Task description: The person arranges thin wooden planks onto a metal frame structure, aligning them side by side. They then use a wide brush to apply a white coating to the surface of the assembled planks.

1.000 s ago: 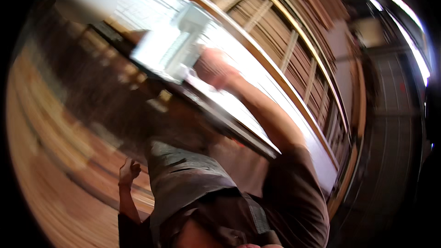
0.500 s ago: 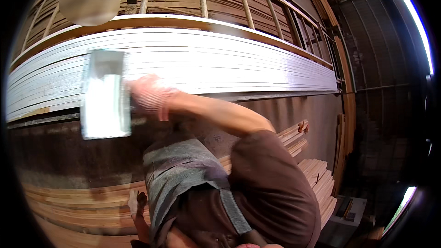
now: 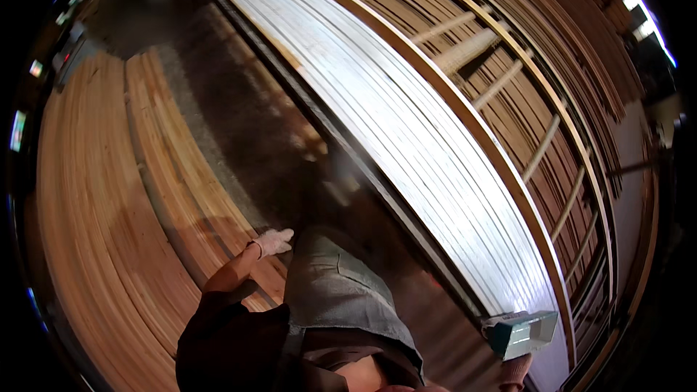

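Note:
My right hand [image 3: 514, 372], in a knitted glove, grips a rectangular blue-grey box [image 3: 504, 338] with a pale inside, its open side facing up. The box is at the lower right, over the near end of the row of white-coated boards [image 3: 406, 131]; I cannot tell whether it touches them. Most of the fingers are hidden by the box. My left hand [image 3: 272, 242], in a pale glove, hangs by my side with its fingers stretched out and nothing in them. It is nearest to the stacked bare wooden boards [image 3: 156, 196] on the left.
A dark metal rail [image 3: 312, 105] runs along the near edge of the white boards. Beyond them, a wooden frame with round crossbars [image 3: 541, 149] lies over stacks of brown boards [image 3: 465, 105]. A dark stained floor [image 3: 239, 80] separates the white boards from the bare timber.
My view has turned left along the boards. My right hand and the box have gone from left of centre to the lower right of the picture. My left hand shows more fully now.

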`<state>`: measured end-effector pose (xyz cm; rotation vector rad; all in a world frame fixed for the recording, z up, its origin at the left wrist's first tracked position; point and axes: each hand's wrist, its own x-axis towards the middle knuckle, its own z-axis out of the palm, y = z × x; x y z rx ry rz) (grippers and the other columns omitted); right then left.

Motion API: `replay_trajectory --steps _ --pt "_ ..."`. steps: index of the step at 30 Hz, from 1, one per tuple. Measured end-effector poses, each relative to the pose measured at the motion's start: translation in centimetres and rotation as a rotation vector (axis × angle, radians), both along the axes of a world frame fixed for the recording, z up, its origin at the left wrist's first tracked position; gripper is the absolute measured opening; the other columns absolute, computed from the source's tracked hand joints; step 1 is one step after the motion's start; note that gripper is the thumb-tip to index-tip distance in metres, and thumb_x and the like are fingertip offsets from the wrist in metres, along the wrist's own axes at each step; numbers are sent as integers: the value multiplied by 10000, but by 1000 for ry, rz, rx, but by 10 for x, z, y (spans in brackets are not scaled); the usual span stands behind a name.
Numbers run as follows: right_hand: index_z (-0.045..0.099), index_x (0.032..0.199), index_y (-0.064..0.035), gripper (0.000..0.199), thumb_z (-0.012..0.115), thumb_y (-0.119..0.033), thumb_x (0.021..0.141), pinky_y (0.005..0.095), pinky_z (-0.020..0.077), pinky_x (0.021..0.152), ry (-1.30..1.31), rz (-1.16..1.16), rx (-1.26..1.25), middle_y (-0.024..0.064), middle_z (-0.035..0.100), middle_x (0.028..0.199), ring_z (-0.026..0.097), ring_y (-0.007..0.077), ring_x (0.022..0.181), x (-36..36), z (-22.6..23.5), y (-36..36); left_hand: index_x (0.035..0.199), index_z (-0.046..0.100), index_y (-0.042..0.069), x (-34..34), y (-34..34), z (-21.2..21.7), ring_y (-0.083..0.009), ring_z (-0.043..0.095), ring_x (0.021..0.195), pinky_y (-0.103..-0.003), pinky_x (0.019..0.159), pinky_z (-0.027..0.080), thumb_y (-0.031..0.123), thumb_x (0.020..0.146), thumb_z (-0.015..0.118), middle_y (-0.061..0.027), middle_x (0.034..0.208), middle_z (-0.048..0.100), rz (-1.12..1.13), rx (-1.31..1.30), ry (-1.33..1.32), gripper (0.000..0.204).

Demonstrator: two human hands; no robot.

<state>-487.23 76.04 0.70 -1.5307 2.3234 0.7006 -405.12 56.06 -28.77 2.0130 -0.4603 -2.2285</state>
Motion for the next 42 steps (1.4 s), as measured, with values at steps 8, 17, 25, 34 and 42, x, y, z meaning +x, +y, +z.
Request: replay_trajectory --steps 8,17,25,34,42 --pt "712 1063 -50 278 642 -263 898 396 538 748 -283 315 -525 116 739 974 702 337 956 176 2 -242 1266 616 -35 83 30 19 -226 697 840 -381 771 567 554 901 689 -151 1076 711 271 -80 -33 697" --pt "760 880 -98 200 575 -174 872 419 569 564 257 1251 -100 82 745 806 736 241 741 590 -27 -584 710 352 146 243 30 52 -116 344 481 -316 479 262 277 948 571 0 590 362 897 81 70 349" --pt "759 902 -25 243 568 -175 890 429 590 665 77 1311 -335 176 744 843 745 302 783 913 -29 -814 758 429 106 388 -100 54 -125 380 492 -307 473 285 273 922 561 -30 625 476 969 -1 41 269" --pt "733 1058 -9 401 610 -376 952 471 550 858 -630 718 -404 269 706 1031 680 413 1043 1238 0 -1022 1346 508 -73 563 -188 45 -337 687 995 -465 925 535 520 941 580 -245 1179 674 1127 -83 -110 722" --pt "736 1065 -12 426 612 -392 920 493 547 884 -593 820 -463 267 709 1043 680 421 1050 1470 -5 -1185 1363 507 -103 696 -256 18 -435 649 1145 -494 998 527 424 921 574 -316 1312 608 976 289 -112 691"
